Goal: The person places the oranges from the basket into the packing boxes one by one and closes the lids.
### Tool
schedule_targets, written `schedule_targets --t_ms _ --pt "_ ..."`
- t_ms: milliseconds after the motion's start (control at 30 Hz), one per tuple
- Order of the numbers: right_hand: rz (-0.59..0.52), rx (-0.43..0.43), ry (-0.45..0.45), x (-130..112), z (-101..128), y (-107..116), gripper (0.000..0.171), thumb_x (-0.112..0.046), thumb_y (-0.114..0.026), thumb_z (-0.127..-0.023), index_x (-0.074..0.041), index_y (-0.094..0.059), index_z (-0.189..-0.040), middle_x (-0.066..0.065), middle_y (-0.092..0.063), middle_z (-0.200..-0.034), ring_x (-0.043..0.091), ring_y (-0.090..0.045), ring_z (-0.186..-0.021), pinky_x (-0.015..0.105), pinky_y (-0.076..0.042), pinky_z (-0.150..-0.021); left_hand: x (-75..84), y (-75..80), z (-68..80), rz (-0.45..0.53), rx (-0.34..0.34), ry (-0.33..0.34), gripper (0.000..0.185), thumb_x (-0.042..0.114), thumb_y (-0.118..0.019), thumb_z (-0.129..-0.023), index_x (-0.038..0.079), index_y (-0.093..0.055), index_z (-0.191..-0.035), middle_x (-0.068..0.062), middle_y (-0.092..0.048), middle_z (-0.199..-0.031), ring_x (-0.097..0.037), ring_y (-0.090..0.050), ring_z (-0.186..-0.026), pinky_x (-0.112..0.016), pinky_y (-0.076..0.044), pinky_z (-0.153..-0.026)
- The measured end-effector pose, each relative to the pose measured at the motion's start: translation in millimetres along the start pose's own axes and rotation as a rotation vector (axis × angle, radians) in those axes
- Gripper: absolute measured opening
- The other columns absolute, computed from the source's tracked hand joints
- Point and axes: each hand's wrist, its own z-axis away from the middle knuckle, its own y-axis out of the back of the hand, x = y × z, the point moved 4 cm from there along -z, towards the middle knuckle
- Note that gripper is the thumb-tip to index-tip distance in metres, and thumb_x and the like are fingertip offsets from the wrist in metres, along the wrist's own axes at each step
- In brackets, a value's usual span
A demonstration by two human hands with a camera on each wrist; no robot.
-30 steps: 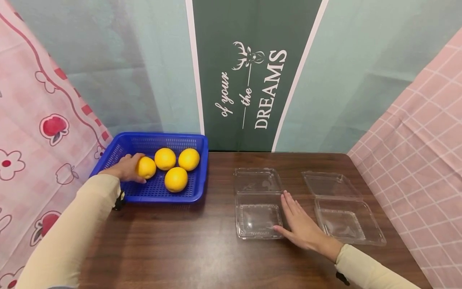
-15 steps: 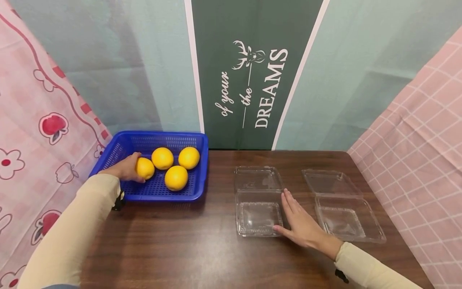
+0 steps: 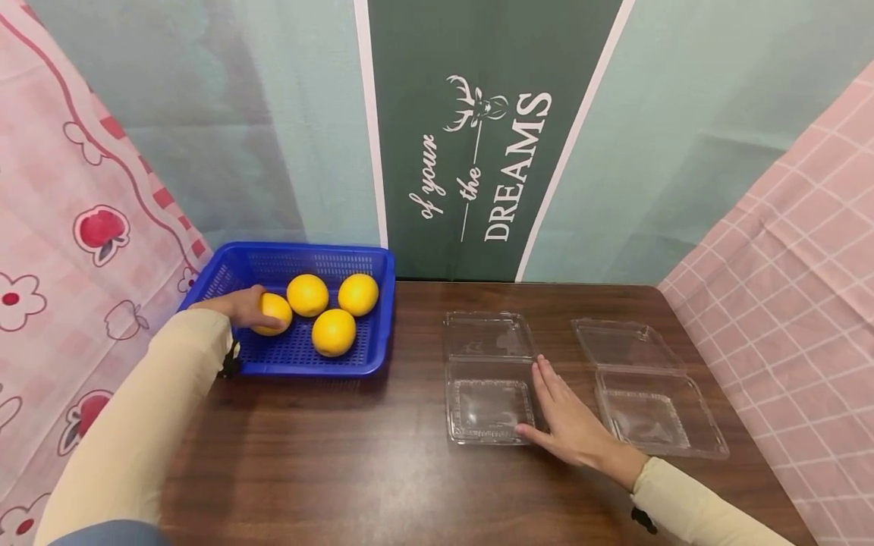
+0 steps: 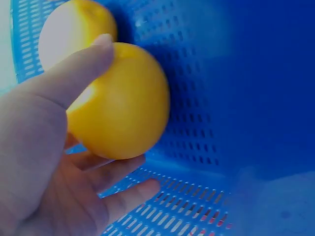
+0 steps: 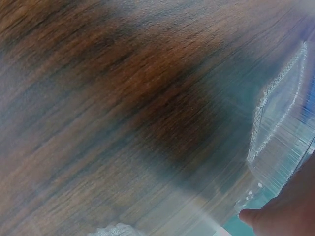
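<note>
Second open clamshell box (image 3: 645,387), "DREAMS" backdrop (image 3: 478,152)

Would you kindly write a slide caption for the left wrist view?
Left hand grips a yellow fruit inside the blue perforated basket.

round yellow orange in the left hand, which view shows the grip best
The left wrist view: the round yellow orange fills the frame, thumb on top, fingers curled beneath. In the head view the left hand hides half of it. The right wrist view misses it.

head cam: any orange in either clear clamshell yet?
No: both clamshell boxes lie open with nothing inside, and all four oranges sit in the blue basket.
</note>
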Motion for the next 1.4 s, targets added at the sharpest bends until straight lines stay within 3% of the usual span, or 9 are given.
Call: schedule_targets --t_ms 267,467,567,933,1400 --pt "-0.011 0.001 -0.008 0.2 0.9 -0.8 0.106 -0.058 -0.066 -0.093 0.013 -0.017 -0.156 0.032 -0.012 -0.164 0.042 -0.016 -0.152 0.057 -0.026 -0.117 3.4 2.7 -5.4 0.008 -0.036 -0.012 0.096 0.039 -0.071 -0.09 -0.026 -0.02 -0.14 -0.048 -0.036 -0.136 -0.056 -0.043 -0.122 -0.065 -0.036 -0.107" --pt "-0.021 -0.001 -0.012 0.2 1.6 -0.6 0.106 -0.058 -0.066 -0.093 0.012 -0.018 -0.156 0.031 -0.011 -0.164 0.042 -0.015 -0.152 0.054 -0.023 -0.119 4.0 -1.5 -13.8 0.012 -0.09 0.081 0.119 0.054 -0.07 -0.089 -0.027 -0.003 -0.145 -0.05 -0.014 -0.149 -0.061 -0.026 -0.137 -0.066 -0.028 -0.112" --pt "-0.027 -0.003 -0.008 -0.8 1.4 -1.2 0.106 -0.057 -0.066 -0.093 0.013 -0.017 -0.156 0.031 -0.01 -0.164 0.042 -0.015 -0.152 0.054 -0.022 -0.119 3.6 -5.2 -18.3 -0.001 -0.115 0.091 0.122 0.055 -0.07 -0.089 -0.028 0.0 -0.144 -0.052 -0.009 -0.149 -0.062 -0.021 -0.139 -0.065 -0.026 -0.114" --pt "-0.019 -0.005 0.002 -3.1 0.1 -3.8 0.107 -0.059 -0.065 -0.093 0.011 -0.016 -0.157 0.031 -0.011 -0.164 0.042 -0.015 -0.152 0.06 -0.027 -0.116 -3.6 -9.1 -25.2 -0.009 -0.08 0.089 0.116 0.045 -0.079 -0.085 -0.028 -0.008 -0.14 -0.048 -0.033 -0.135 -0.053 -0.043 -0.121 -0.059 -0.04 -0.105" --pt "-0.009 -0.002 -0.005 -0.1 -1.1 -2.7 0.107 -0.06 -0.065 -0.093 0.01 -0.015 -0.157 0.031 -0.01 -0.164 0.042 -0.016 -0.152 0.059 -0.027 -0.116 -1.3 -5.9 -21.6 -0.018 -0.052 0.041 0.108 0.044 -0.076 -0.087 -0.031 -0.015 -0.136 -0.046 -0.04 -0.127 -0.047 -0.048 -0.108 -0.057 -0.042 -0.1"
